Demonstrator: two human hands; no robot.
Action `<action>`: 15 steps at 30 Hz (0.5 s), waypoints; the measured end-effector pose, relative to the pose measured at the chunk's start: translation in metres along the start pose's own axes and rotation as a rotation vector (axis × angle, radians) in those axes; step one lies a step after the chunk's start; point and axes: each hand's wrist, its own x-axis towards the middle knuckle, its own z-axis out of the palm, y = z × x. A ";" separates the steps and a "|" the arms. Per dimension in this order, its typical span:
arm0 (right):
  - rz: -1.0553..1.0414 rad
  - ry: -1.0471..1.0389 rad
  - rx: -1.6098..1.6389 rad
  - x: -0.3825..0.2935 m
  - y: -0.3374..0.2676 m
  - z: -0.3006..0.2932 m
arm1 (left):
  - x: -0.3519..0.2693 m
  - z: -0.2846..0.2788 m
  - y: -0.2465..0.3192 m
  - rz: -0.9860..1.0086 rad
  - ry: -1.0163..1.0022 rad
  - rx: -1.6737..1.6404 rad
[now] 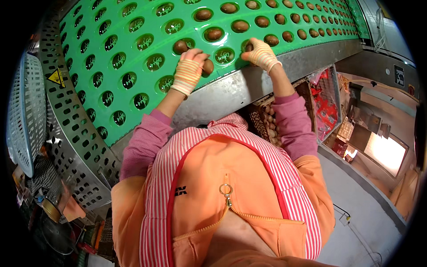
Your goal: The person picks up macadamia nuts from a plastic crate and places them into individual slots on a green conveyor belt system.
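Note:
A green plastic film (203, 86) with rows of moulded oval pockets stretches before me. My left hand (190, 70), in a striped fingerless glove, curls over the film's near edge. Its fingers are around a brown egg (207, 67), with the thumb hidden. Just beyond those fingers another brown egg (180, 47) sits off-centre in its pocket. Farther right, my right hand (263, 55), gloved alike, pinches a dark brown egg (249, 47) at a pocket between thumb and forefinger. Between my hands lies a pocket (224, 56) with no egg in it.
Brown eggs (240, 26) fill the pockets to the right. A metal rail (227, 93) borders the film. Under it stand a crate of eggs (271, 125) and a bin of red packets (325, 110). At left are a perforated metal guard (71, 123) and a blue plastic basket (28, 106).

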 end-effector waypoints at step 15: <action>-0.465 0.109 -0.559 0.164 -0.137 0.017 | -0.025 -0.026 0.009 0.022 -0.396 0.318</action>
